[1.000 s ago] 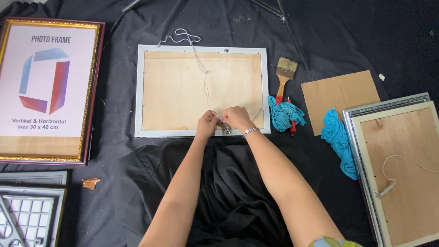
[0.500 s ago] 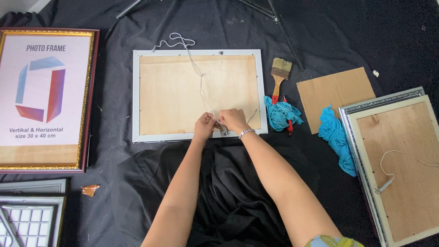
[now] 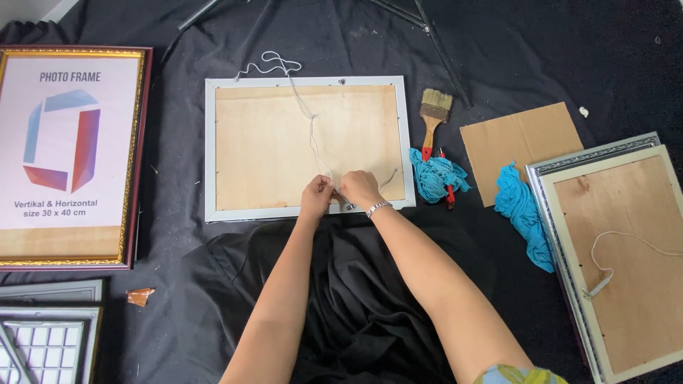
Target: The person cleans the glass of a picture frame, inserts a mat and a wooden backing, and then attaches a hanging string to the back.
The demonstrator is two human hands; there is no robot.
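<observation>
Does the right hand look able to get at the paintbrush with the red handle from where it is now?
Probably yes. The right hand is at the white string on the frame's back; the red-handled paintbrush lies beside the frame to its right, nothing between, though the fingers are busy.

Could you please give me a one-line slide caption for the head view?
Both hands, left hand and right hand, pinch a white string at the lower edge of a face-down white picture frame.

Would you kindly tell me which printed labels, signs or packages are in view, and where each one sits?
Printed paper insert in the gold-and-maroon picture frame, far left: tall white sheet, dark lettering, blue-and-red frame graphic, tan strip below.
No other labels, packages or screens are visible.
</observation>
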